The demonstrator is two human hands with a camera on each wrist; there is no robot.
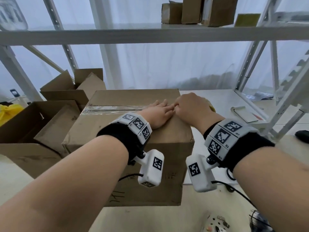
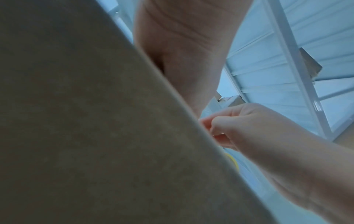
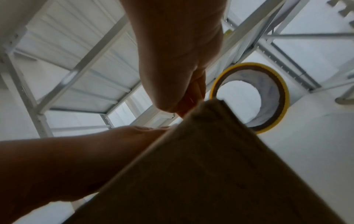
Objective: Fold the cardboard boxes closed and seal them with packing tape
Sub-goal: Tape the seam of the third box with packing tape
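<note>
A closed cardboard box (image 1: 127,131) stands on the white table, with a strip of clear tape (image 1: 113,108) along its top seam. My left hand (image 1: 158,113) lies flat on the strip near the box's right edge, fingers straight. Touching it, my right hand (image 1: 189,106) is curled at that edge and pinches the tape's end. The yellow-rimmed tape roll (image 1: 212,107) peeks out behind my right hand. In the right wrist view the roll (image 3: 275,91) sits just past the box's corner (image 3: 210,174), beyond my pinching fingers (image 3: 191,103). The left wrist view shows the box side (image 2: 76,121) and my right hand (image 2: 239,125).
Open cardboard boxes (image 1: 50,114) crowd the table's left side, with something yellow (image 1: 8,113) beyond. A white shelf beam (image 1: 150,34) crosses overhead, carrying more boxes (image 1: 200,12). A white flat item (image 1: 244,113) lies right of the box, and a power strip (image 1: 215,223) sits near the front.
</note>
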